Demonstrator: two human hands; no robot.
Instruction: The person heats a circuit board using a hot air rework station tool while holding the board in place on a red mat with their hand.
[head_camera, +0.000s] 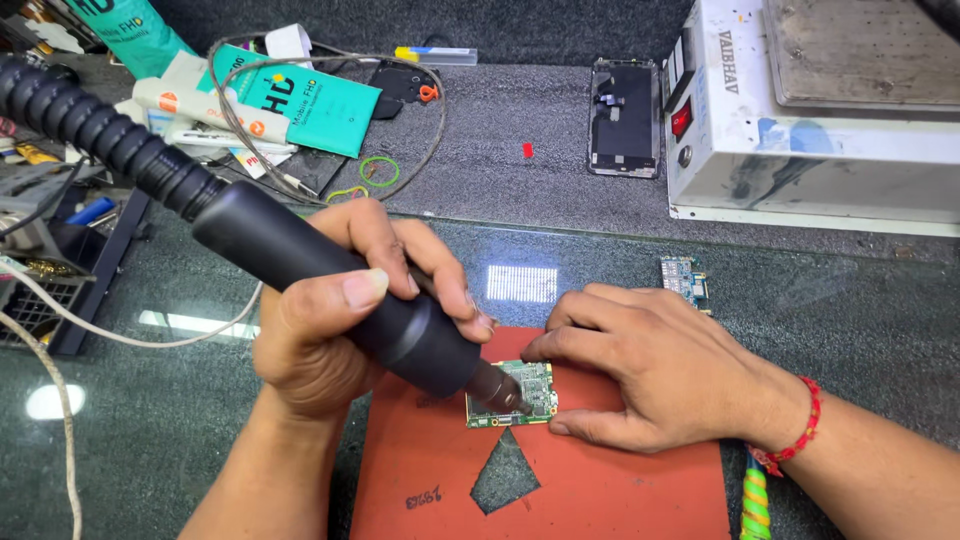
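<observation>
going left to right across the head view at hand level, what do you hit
left hand gripping the black hot-air handle → small green circuit board on the red mat → right hand → red bead bracelet

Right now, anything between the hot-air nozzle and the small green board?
Nothing visible. The left hand holds the hot-air handpiece, nozzle tip right over the green board. The right hand steadies the board's far edge, beside the nozzle.

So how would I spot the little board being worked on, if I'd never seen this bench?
Find the orange-red mat on the dark glass bench, the one with a triangular hole cut in it. At its top edge lies a small green circuit board, pinned by the right hand, with the black hot-air tool in the left hand aimed at it. The other small board lies off the mat, untouched.
</observation>
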